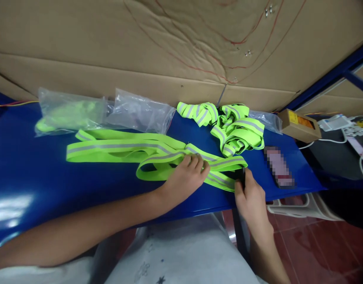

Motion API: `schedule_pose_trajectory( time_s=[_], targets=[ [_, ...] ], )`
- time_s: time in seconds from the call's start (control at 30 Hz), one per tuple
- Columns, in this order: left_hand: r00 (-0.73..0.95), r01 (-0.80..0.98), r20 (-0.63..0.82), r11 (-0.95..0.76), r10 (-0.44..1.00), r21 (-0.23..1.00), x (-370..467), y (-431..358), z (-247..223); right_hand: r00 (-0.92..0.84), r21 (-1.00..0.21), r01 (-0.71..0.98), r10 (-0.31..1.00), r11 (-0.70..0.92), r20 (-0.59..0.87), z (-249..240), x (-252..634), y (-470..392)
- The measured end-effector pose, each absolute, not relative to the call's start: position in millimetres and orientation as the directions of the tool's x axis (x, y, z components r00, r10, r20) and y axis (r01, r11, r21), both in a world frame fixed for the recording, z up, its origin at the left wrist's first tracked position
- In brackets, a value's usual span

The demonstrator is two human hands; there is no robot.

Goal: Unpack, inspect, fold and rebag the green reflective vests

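The person wears a loose top (193, 252) in a pale, washed-out grey-white with a faint bluish cast. Its cloth looks soft and thin. A scattered print runs down the front: a dark, solid star (161, 280) at the bottom edge, a tiny blue mark (162, 260) above it, and a cluster of fine grey outlines (143, 270) beside them, too faint to make out fully. The left sleeve (45, 275) is whitish too, leaving the forearm bare. The left hand (188, 169) and right hand (254, 197) are bare, with slim fingers.
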State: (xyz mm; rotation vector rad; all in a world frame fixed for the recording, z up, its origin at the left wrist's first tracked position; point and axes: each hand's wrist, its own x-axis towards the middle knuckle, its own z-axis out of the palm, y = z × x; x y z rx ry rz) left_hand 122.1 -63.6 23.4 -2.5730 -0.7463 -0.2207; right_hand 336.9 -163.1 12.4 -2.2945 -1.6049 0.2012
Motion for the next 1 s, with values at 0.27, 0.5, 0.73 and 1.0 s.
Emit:
schedule_pose_trajectory(
  time_s=[0.27, 0.5, 0.73, 1.0],
  targets=[
    [0.819, 0.574, 0.175, -0.776, 0.547, -0.261, 120, -68, 34, 0.250, -0.507, 0.853, 0.950, -0.123, 0.189, 5, 341, -165],
    [0.851, 0.476, 0.138, -0.855, 0.507, 0.206, 109, -53, 15, 0.311, -0.618, 0.774, 0.933, -0.138, 0.181, 4, 353, -165],
    [0.851, 0.484, 0.251, -0.874, 0.462, -0.030, 99, -46, 25, 0.382, -0.709, 0.680, 0.915, -0.184, 0.129, 0, 359, -166],
    [0.788, 0.555, 0.257, -0.826, 0.559, 0.095, 104, -31, 26, 0.322, -0.707, 0.698, 0.932, -0.115, 0.167, 2, 359, -163]
  ],
)
